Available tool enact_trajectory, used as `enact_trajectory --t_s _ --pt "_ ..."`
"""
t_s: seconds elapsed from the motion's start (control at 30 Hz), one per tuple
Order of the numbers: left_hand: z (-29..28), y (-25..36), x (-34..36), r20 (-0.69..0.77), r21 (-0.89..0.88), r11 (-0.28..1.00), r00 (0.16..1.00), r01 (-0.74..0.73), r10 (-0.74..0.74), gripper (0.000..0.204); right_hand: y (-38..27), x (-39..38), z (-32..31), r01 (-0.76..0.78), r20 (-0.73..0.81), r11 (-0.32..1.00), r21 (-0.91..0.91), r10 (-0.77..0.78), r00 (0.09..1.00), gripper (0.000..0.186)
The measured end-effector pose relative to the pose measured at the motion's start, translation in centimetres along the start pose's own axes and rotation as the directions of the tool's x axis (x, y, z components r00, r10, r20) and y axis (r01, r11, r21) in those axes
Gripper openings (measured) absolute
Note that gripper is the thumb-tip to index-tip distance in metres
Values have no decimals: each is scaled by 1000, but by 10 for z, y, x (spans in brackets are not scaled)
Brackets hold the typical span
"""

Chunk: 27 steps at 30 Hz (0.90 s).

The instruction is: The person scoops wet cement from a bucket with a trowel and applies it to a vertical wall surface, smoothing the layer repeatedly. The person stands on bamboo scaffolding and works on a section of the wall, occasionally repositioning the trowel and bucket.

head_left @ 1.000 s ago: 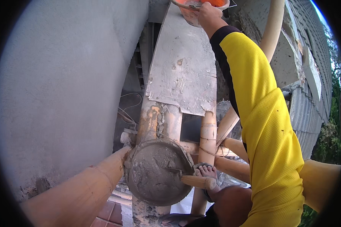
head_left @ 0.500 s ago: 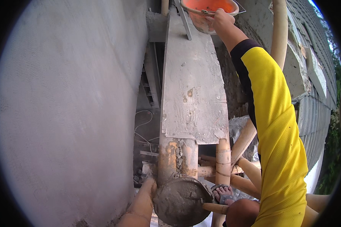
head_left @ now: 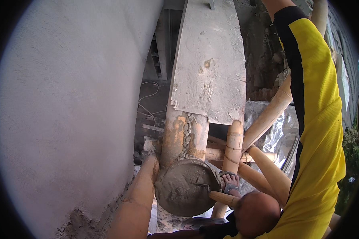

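My right arm, in a yellow and black sleeve, reaches up along the right side. Its wrist leaves the picture at the top edge, so the right hand is hidden, and so is whatever it may hold. My left hand is not in view. Below, a round bucket of wet grey mortar stands among bamboo poles. A trowel with a wooden handle rests in it, its blade sunk in the mortar and its handle pointing toward my bent knee.
A mortar-stained plank runs away from me over thick bamboo poles. A grey plastered wall rises on the left. My sandalled foot stands beside the bucket. Gaps open between the poles, with a pale cable and silvery sheeting below.
Half a second ago my right hand gripped the rim of an orange bucket at the top. Hand and orange bucket are now out of view. The plank and mortar bucket sit higher in the picture.
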<state>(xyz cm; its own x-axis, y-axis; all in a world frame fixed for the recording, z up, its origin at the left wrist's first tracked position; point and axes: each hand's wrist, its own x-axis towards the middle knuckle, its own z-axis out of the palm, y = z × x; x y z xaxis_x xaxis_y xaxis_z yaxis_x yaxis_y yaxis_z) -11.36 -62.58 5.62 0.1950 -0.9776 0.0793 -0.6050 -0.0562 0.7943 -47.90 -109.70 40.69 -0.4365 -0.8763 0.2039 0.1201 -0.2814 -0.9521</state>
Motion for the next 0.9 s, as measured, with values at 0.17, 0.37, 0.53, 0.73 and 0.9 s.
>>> enact_trajectory --t_s 0.17,0.37,0.53,0.73,0.9 --pt "1 -2 -4 -58 -51 997 997 -55 52 60 28 -110 56 -6 23 999 -53 7 1000 24" --pt "-72 40 -28 -253 -207 964 961 -167 113 60 65 -295 142 56 415 991 -119 -2 910 21" --pt "-218 132 -68 -493 -272 893 849 -359 191 60 18 -412 176 492 599 864 -104 -340 725 24" --pt "-331 233 -125 -543 -353 748 774 -562 326 60 -62 -498 124 345 769 938 42 -251 588 23" --pt "-339 275 -133 -599 -297 680 686 -670 414 69 -120 -570 58 453 694 872 -188 -208 689 20"
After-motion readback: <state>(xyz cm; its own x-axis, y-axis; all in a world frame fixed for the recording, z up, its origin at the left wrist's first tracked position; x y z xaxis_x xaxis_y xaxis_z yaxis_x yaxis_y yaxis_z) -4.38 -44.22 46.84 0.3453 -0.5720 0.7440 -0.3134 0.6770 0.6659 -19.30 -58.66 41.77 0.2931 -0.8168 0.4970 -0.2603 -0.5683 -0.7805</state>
